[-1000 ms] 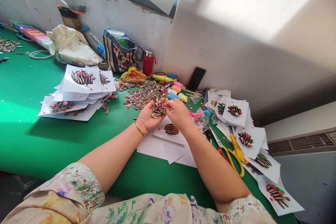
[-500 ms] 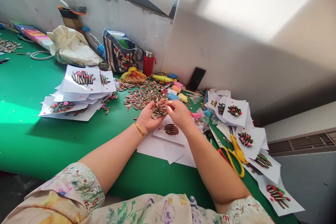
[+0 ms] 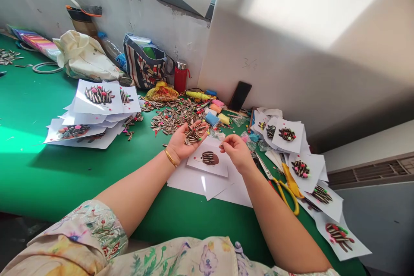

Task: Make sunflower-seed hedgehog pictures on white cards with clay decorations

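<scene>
The tiny dark item (image 3: 222, 146) at the fingertips of the right hand (image 3: 237, 151), in front of the red bottle (image 3: 180, 76) and to its right, was too small to identify. Directly before the bottle, the seeds (image 3: 194, 133) overlapped too closely to count and covered part of the left hand (image 3: 181, 144). Far left of the bottle, another seed pile (image 3: 9, 56) was cut off by the picture's edge. Nearer left, the white bag (image 3: 86, 58) hid the clear bottle's (image 3: 110, 49) lower part. On either side of the red bottle, top cards (image 3: 93, 109) covered much of those underneath.
</scene>
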